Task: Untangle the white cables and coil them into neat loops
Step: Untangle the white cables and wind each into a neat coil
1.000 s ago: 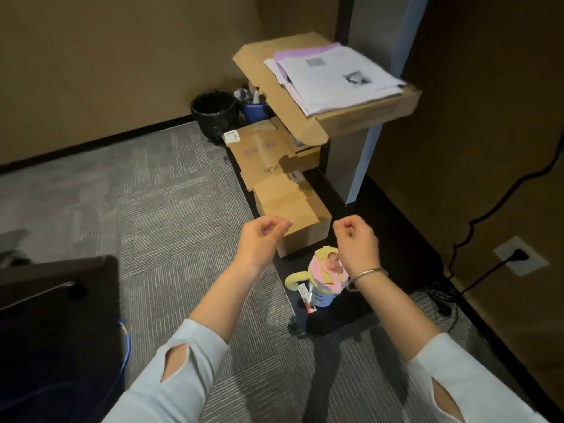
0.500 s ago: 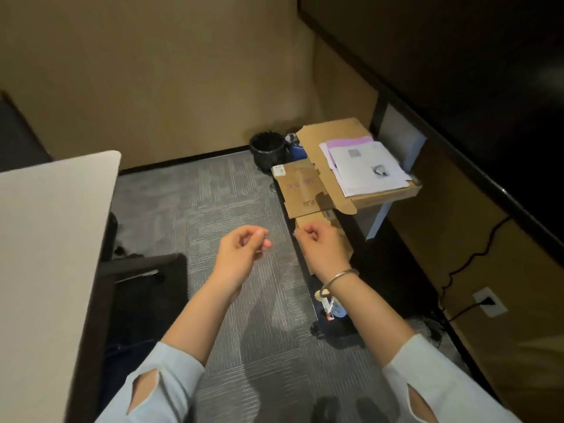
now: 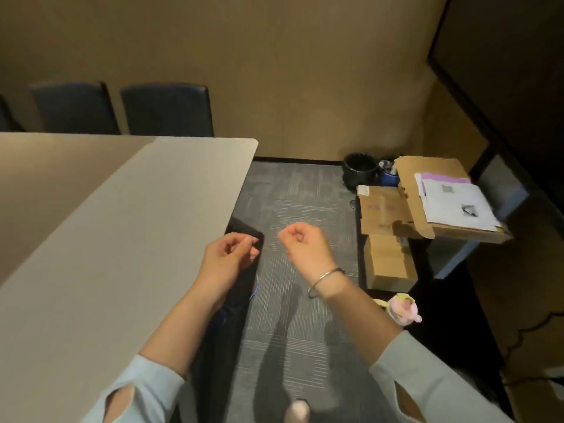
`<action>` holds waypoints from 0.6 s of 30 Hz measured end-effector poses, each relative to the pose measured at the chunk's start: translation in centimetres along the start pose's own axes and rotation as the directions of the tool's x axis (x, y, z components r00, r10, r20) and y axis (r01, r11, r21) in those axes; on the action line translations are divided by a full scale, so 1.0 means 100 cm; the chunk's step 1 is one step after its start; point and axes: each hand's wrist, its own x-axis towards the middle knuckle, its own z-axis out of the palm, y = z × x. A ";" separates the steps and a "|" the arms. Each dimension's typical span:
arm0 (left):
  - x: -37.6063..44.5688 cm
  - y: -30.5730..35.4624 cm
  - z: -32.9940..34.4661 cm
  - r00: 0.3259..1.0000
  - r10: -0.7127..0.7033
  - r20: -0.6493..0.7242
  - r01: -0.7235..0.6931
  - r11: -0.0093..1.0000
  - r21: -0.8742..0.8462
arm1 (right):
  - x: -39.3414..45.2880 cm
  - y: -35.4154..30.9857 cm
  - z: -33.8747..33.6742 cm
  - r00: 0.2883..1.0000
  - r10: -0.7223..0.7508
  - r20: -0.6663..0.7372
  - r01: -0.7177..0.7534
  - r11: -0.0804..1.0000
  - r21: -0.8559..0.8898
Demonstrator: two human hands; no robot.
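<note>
Grey table [image 3: 100, 239], cardboard boxes [image 3: 385, 209], black bin [image 3: 359, 169]

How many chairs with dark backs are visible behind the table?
2 clearly: one chair at far left and a second chair to its right, both behind the table. A dark sliver at the left edge may be a third.

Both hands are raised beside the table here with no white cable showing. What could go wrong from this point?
1. No white cable is visible; left hand and right hand are curled around nothing, so coiling may stall.
2. Cardboard boxes and a plush toy crowd the floor, a possible trip hazard.
</note>
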 end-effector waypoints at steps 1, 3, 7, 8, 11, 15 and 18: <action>-0.013 0.000 -0.011 1.000 -0.007 -0.025 0.007 1.000 0.001 | -0.009 -0.002 0.010 1.000 -0.007 0.018 0.007 1.000 0.000; -0.048 0.001 -0.048 0.994 -0.012 -0.111 0.012 1.000 -0.008 | -0.035 -0.011 0.043 0.994 -0.024 0.107 0.025 1.000 -0.005; -0.098 0.001 -0.111 0.970 -0.021 -0.243 0.023 1.000 0.002 | -0.075 -0.036 0.103 0.964 -0.055 0.259 0.056 0.998 0.003; -0.104 0.002 -0.120 0.966 -0.024 -0.257 0.026 1.000 0.003 | -0.081 -0.041 0.112 0.958 -0.069 0.280 0.065 0.998 0.021; -0.144 0.006 -0.174 0.921 -0.019 -0.388 0.014 1.000 -0.016 | -0.119 -0.066 0.164 0.899 -0.125 0.419 0.138 0.990 -0.001; -0.188 0.004 -0.238 0.861 -0.032 -0.507 0.001 0.998 -0.060 | -0.164 -0.085 0.232 0.831 -0.165 0.532 0.199 0.980 -0.008; -0.221 -0.004 -0.291 0.815 -0.055 -0.577 0.009 0.997 -0.083 | -0.201 -0.098 0.286 0.766 -0.171 0.620 0.226 0.974 -0.012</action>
